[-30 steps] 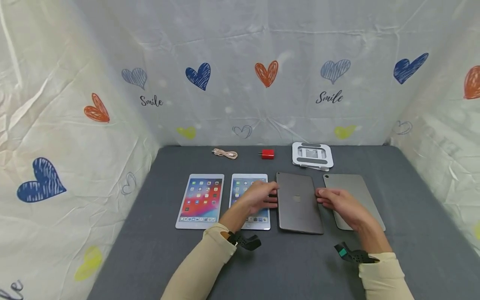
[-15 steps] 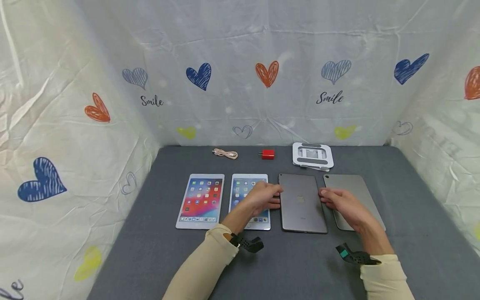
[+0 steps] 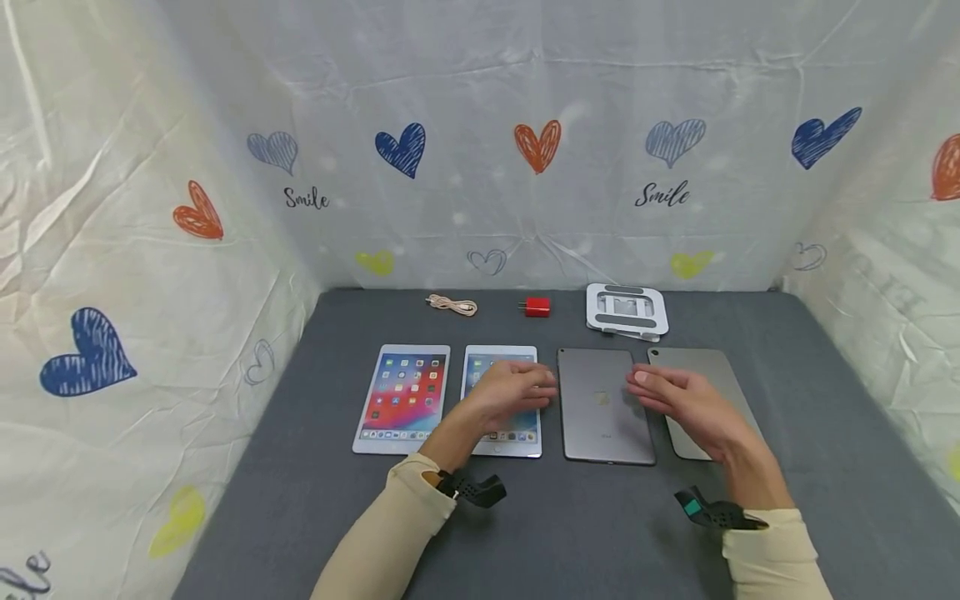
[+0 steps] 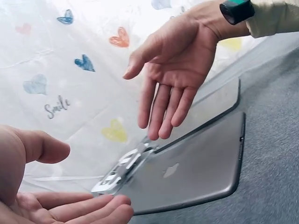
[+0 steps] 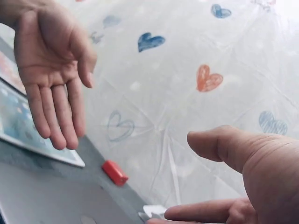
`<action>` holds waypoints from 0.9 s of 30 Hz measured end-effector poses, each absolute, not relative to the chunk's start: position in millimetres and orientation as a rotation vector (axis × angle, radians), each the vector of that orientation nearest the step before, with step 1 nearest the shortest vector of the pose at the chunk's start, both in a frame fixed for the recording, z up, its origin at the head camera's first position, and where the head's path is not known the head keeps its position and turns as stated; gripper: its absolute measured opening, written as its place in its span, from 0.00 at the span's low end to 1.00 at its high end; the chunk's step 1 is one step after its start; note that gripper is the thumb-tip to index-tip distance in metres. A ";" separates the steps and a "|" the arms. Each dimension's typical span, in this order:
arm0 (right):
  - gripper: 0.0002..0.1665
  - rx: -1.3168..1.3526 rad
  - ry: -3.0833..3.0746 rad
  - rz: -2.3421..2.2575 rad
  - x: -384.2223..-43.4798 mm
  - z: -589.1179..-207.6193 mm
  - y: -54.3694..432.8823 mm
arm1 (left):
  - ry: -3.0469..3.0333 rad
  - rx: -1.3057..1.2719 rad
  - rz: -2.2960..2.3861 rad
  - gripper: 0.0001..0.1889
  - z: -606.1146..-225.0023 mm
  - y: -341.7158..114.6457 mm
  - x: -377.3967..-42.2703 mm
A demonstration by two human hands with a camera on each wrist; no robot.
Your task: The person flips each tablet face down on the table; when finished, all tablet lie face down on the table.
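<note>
A dark grey tablet [image 3: 600, 437] lies face down on the table, its apple logo showing in the left wrist view. My left hand [image 3: 506, 396] hovers by its left edge, over a white tablet [image 3: 483, 367] with a lit screen that it partly hides. My right hand [image 3: 693, 408] hovers by the dark tablet's right edge and partly covers a silver tablet [image 3: 708, 364], also face down. Both palms face each other with fingers straight and nothing between them, as the left wrist view shows of the right hand [image 4: 180, 70].
Another white tablet [image 3: 405, 396] with a lit screen lies at the left of the row. Behind the row are a coiled cable [image 3: 452, 306], a red plug adapter [image 3: 537, 307] and a folded white stand [image 3: 626, 310]. A heart-patterned cloth [image 3: 465, 167] hangs behind the grey table [image 3: 570, 533].
The dark grey tablet has shifted slightly right, into line with the others. Both hands have since let go of its edges, lifted and straightened their fingers.
</note>
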State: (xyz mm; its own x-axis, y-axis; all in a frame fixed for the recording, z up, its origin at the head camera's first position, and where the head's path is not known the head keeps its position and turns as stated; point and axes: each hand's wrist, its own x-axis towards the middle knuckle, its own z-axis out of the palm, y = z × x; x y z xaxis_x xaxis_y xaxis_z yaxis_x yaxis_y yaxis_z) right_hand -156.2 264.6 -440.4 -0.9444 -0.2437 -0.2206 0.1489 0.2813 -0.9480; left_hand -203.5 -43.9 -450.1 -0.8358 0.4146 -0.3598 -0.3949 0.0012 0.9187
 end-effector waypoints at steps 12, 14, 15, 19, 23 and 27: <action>0.41 -0.138 2.080 -1.838 -164.5 -435.0 233.2 | 1.687 0.018 1.931 0.27 -433.0 -98.1 -200.3; 0.39 -0.129 2.072 -1.831 -166.4 -434.8 225.4 | 1.689 0.008 1.936 0.27 -431.9 -108.3 -200.4; 0.39 -0.119 2.063 -1.832 -167.5 -434.7 221.6 | 1.694 0.002 1.935 0.26 -431.0 -113.5 -200.1; 0.37 -0.110 2.037 -1.817 -173.0 -435.6 207.6 | 1.692 -0.012 1.946 0.27 -429.5 -134.5 -199.3; 0.37 -0.115 1.999 -1.812 -178.1 -438.6 197.4 | 1.700 -0.011 1.947 0.28 -427.0 -155.0 -198.2; 0.38 -0.113 1.970 -1.819 -182.5 -442.4 189.1 | 1.704 -0.063 1.935 0.30 -424.3 -173.3 -198.8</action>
State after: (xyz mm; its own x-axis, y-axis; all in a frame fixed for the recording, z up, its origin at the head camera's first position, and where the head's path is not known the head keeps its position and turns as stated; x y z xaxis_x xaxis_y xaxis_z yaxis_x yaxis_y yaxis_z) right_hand -182.5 189.1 -442.4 -0.8937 -0.3579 -0.2706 0.2411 0.1255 -0.9623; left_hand -198.8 -173.3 -424.3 -0.8447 0.3706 -0.3861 -0.4300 -0.0404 0.9019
